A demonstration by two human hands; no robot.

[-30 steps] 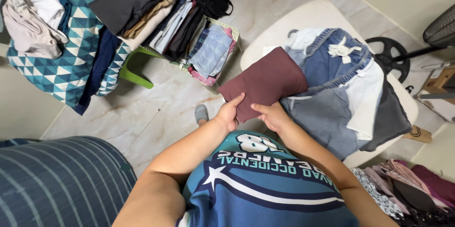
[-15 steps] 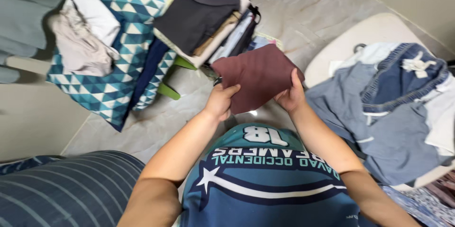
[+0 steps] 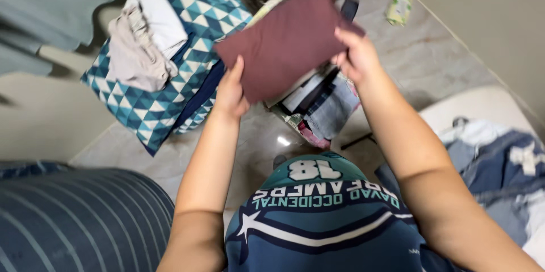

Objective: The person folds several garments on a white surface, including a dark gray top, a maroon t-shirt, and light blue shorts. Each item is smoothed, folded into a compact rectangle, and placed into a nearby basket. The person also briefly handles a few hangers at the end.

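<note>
Maroon folded cloth rectangle held flat in the air over the upright row of folded clothes in the container on the pale marble floor. Left hand pinches its near-left edge, right hand grips the right edge; both closed on it. Risks: thin edge grip, so the fold could sag open or slip. Row looks packed tight, pushing in may bunch neighbours or topple them. Teal triangle-patterned bag with beige and white garments sits just beside, easy to snag.
</note>
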